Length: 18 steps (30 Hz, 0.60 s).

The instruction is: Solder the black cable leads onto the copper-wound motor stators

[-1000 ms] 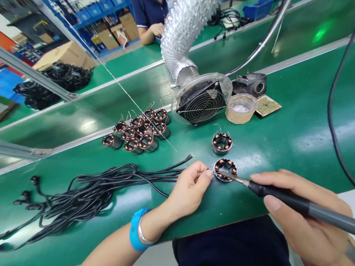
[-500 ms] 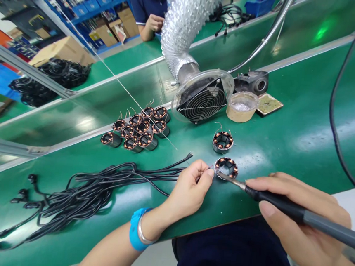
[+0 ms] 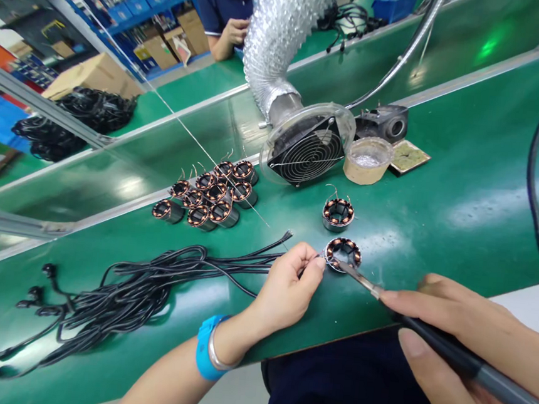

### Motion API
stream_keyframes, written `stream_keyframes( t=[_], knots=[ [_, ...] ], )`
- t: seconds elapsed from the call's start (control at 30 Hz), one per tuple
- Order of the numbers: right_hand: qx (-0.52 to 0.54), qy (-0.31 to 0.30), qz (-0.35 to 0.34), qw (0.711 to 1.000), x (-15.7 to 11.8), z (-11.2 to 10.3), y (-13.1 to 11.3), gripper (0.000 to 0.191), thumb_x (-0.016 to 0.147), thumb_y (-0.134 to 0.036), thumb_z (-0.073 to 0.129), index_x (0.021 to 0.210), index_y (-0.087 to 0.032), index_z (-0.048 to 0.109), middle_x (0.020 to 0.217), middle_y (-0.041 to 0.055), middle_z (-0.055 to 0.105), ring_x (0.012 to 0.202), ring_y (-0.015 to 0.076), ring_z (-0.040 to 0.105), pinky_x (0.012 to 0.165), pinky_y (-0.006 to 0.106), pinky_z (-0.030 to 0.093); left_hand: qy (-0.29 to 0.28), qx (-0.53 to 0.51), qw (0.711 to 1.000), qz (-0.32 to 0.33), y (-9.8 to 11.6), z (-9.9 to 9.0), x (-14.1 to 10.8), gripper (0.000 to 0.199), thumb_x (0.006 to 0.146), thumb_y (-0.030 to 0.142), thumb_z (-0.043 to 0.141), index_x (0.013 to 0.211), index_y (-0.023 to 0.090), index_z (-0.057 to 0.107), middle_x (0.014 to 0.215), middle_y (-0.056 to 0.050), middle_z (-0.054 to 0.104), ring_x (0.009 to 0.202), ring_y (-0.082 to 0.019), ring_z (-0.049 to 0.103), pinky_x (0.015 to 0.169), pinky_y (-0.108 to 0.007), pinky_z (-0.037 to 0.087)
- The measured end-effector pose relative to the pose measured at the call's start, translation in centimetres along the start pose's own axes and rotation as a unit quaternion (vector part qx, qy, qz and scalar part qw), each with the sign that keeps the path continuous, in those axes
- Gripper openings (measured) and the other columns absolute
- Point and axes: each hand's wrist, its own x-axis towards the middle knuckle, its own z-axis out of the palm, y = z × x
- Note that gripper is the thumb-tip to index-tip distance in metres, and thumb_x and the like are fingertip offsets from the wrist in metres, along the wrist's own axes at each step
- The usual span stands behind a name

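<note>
My right hand (image 3: 464, 345) is closed around the dark handle of a soldering iron (image 3: 436, 342). The iron's metal tip reaches the left rim of a motor stator (image 3: 344, 254) with copper windings, which lies on the green bench. Beside that rim, my left hand (image 3: 293, 286) pinches the end of a black cable; its fingers hide most of the end, and thin wire shows at the fingertips. A second stator (image 3: 338, 214) stands just behind the first, its loose wires pointing up. From my left hand a bundle of black cables (image 3: 143, 291) runs left, with plugs at the far ends.
Several stators (image 3: 216, 194) stand grouped at the back left. A round fan (image 3: 309, 149) on a silver duct (image 3: 283, 40) faces the work. Right of it are a tub of solder-like material (image 3: 368, 160), a yellowish pad (image 3: 409, 157) and an iron stand (image 3: 384, 123). Across the bench sits a person (image 3: 224, 9).
My right hand has shifted slightly right and down, tilting the soldering iron more steeply, while its tip stays at the stator's rim. My left hand and the stator look almost unmoved.
</note>
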Motion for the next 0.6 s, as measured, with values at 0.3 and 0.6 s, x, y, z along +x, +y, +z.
stream_keyframes(
  t=[0.3,0.6],
  knots=[
    [-0.019,-0.013,0.018,1.000,0.67,-0.51,-0.74,0.022,0.086,-0.012,0.056,0.104,-0.021,0.067,0.080,0.0028,0.070,0.070,0.0196,0.068,0.053,0.032,0.049,0.000,-0.009,1.000,-0.004,0.01,0.01,-0.05,0.030,0.094,0.040,0.050,0.074,0.020,0.042,0.061,0.007,0.034,0.057,-0.009,0.029,0.054,-0.023,0.026],
    [-0.019,0.001,0.012,1.000,0.05,-0.64,0.10,0.022,0.088,-0.013,0.055,0.105,-0.021,0.066,0.076,0.0018,0.070,0.068,0.0191,0.068,0.052,0.033,0.048,-0.003,-0.020,1.000,-0.014,-0.08,0.03,-0.16,0.030,0.094,0.040,0.050,0.073,0.020,0.042,0.060,0.008,0.034,0.054,-0.009,0.027,0.053,-0.022,0.026]
  ],
)
